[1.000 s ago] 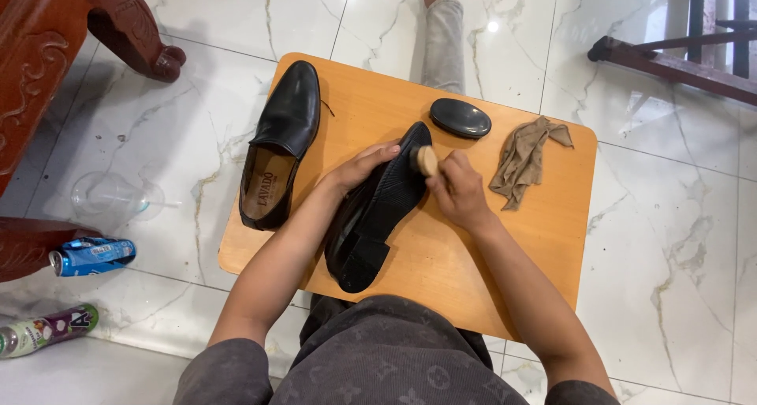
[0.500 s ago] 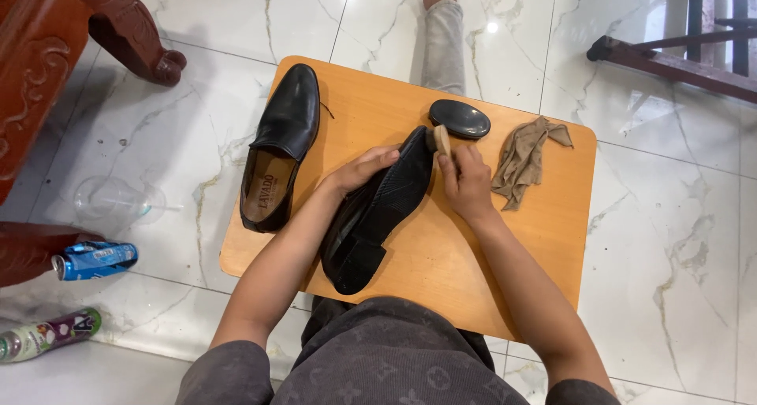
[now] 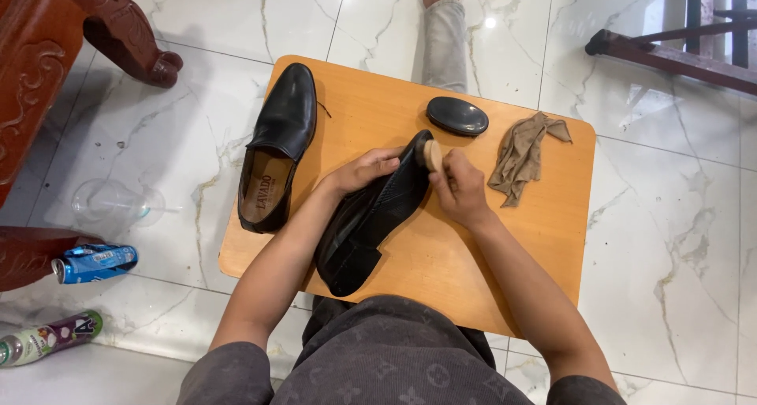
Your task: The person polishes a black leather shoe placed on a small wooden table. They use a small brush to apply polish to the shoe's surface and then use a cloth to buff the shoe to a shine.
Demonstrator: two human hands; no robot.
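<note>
Left hand (image 3: 364, 171) fingers wrapped on black leather shoe (image 3: 371, 216), sole up, mid orange wooden table (image 3: 489, 239). Right hand (image 3: 461, 190) fingers grip small wooden-handled brush (image 3: 431, 153) against shoe toe. Second black loafer (image 3: 277, 149) left; beige cloth (image 3: 520, 156) right.

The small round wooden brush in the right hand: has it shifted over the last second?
Yes. The small round wooden brush went up toward the black oval polish tin, then came back down along the held black shoe's toe.

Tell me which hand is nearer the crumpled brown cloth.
Right. The right hand with the small brush is just left of the cloth; the left hand holds the shoe, farther left.
</note>
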